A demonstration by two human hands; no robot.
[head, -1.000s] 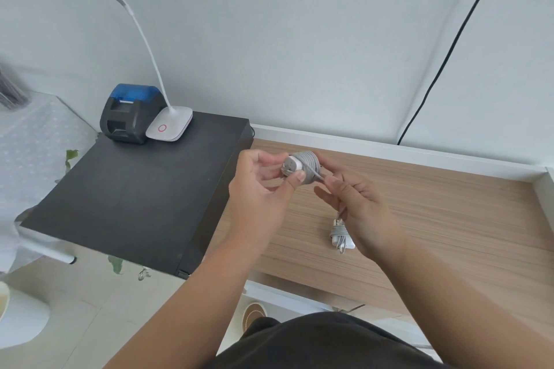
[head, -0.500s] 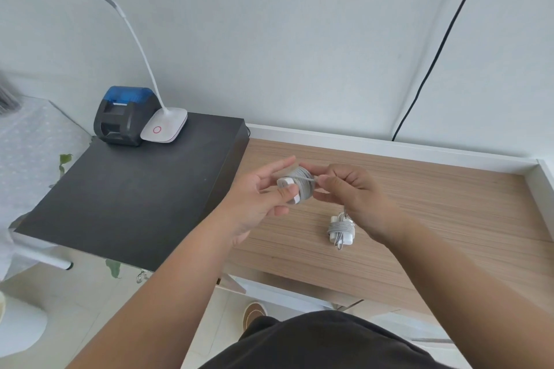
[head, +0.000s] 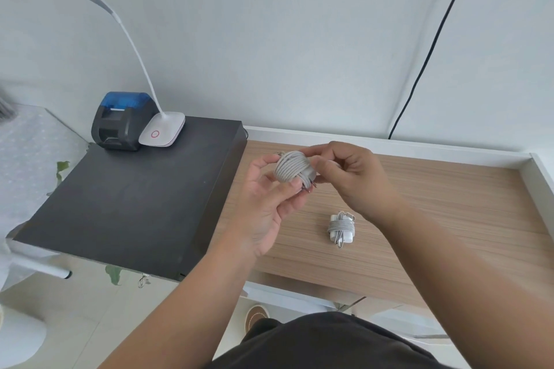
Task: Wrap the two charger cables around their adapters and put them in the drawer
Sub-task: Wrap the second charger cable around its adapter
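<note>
Both hands meet above the pale wood-grain counter (head: 449, 219), holding a white charger adapter wound thick with grey cable (head: 293, 170). The left hand (head: 269, 204) cradles the bundle from below and the left, its fingers (head: 295, 186) curled up against the coils. The right hand (head: 350, 171) pinches the bundle's right side, its fingers bent and closed on it. The coils run roughly upright around the adapter, whose metal prongs point down and toward the camera at the lower right.

A second white adapter wrapped in grey cable (head: 341, 228) lies flat on the counter, below the right hand and apart from it, its long axis running away from the camera, the windings crossing its middle and a loose cable end trailing toward the near edge.

A black flat-topped cabinet (head: 126, 204) to the left carries a black printer with a blue lid (head: 123, 120) and a white gooseneck desk lamp (head: 162, 129).
</note>
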